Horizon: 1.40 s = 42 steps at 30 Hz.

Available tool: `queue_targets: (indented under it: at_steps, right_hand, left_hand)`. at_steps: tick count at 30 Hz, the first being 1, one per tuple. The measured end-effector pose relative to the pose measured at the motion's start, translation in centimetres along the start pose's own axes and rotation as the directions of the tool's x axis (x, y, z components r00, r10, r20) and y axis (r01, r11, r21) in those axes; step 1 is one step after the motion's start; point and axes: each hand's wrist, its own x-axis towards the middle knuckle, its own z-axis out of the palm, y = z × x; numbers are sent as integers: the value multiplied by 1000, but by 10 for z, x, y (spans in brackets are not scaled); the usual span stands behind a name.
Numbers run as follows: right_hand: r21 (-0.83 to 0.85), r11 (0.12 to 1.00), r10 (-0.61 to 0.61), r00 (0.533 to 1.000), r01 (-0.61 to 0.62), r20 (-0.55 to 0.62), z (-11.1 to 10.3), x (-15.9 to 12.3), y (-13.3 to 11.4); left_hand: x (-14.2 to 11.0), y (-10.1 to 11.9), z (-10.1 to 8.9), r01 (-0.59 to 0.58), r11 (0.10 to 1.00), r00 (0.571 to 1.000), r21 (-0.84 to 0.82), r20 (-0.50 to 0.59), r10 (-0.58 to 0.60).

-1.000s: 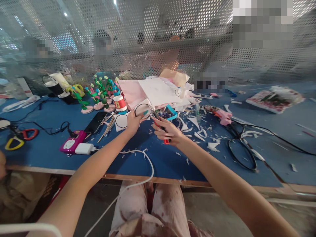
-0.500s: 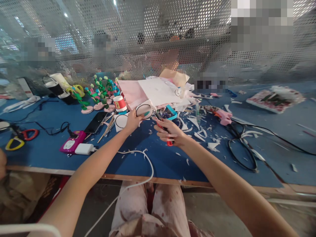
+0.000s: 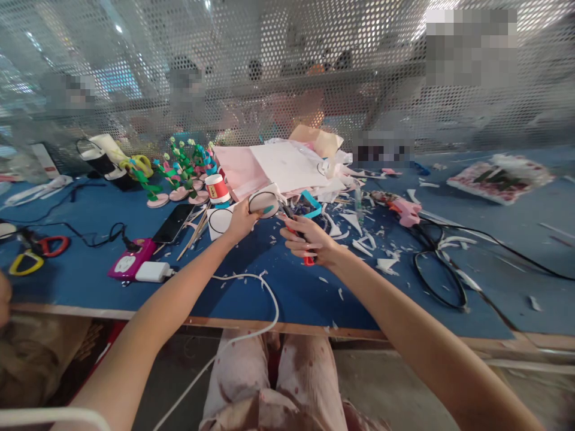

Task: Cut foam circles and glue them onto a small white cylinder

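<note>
My left hand [image 3: 242, 220] pinches a piece of white paper [image 3: 264, 199] marked with a black circle, its thumb lying on the front. My right hand [image 3: 309, 239] is wrapped around red-handled scissors [image 3: 308, 260], whose dark blades meet the right edge of the paper; whether the blades are parted is too small to tell. Under my left wrist lies another white piece with a black circle [image 3: 220, 220]. A light-blue strip [image 3: 311, 205] lies just beyond the scissors. White paper scraps [image 3: 353, 224] are scattered to the right of my right hand.
A red-and-white paper cup [image 3: 217, 189], green craft flowers on pink bases [image 3: 178, 194] and a phone [image 3: 173, 224] sit left. A purple power socket [image 3: 133, 260] is nearer. White sheets [image 3: 291, 164] lie behind. A pink glue gun [image 3: 405, 211] with a looping black cable lies right.
The paper in my left hand has turned slightly at the scissors' blades, and the thumb has shifted a little on it. My right hand has barely moved.
</note>
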Motion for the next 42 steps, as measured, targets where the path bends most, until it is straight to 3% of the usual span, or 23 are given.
queue_targets:
  at_steps: [3, 16, 23, 36, 42]
  right_hand:
    - [-11, 1000, -6, 1000, 6, -3, -1, 0, 1]
    - [-4, 999, -35, 999, 35, 12, -1, 0, 2]
    - [-8, 999, -42, 999, 42, -8, 0, 1, 2]
    - [58, 998, 0, 1000, -1, 29, -5, 2, 1]
    - [89, 996, 8, 1000, -10, 14, -9, 7, 1]
  left_hand:
    - [0, 2, 0, 47, 999, 998, -23, 32, -46]
    - [0, 1, -3, -29, 997, 997, 71, 80, 24]
    - [-1, 7, -2, 6, 994, 998, 108, 68, -13]
    - [-3, 12, -5, -87, 973, 991, 214, 114, 63]
    - [-3, 9, 3, 6, 991, 1000, 137, 29, -10]
